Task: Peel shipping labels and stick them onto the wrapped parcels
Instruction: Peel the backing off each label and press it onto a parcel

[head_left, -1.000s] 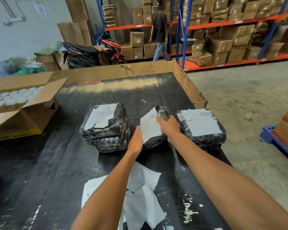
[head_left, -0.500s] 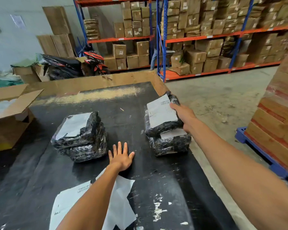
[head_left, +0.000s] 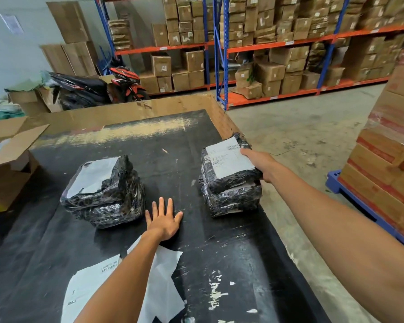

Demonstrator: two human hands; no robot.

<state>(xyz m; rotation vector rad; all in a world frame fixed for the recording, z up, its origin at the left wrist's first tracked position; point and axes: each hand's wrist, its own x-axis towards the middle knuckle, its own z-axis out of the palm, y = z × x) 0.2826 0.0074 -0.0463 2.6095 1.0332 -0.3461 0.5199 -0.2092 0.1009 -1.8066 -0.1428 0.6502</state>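
Parcel in right hand, label up, long axis pointing away.

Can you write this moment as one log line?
right hand: gripping labelled parcel atop another | left hand: flat on table, empty

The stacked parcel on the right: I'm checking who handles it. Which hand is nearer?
Right. The right hand grips the top parcel; the left hand lies flat on the table, apart.

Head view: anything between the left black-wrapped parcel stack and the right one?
Only the left hand, spread flat on the black tabletop, at the near side. Otherwise bare between the left stack and right stack.
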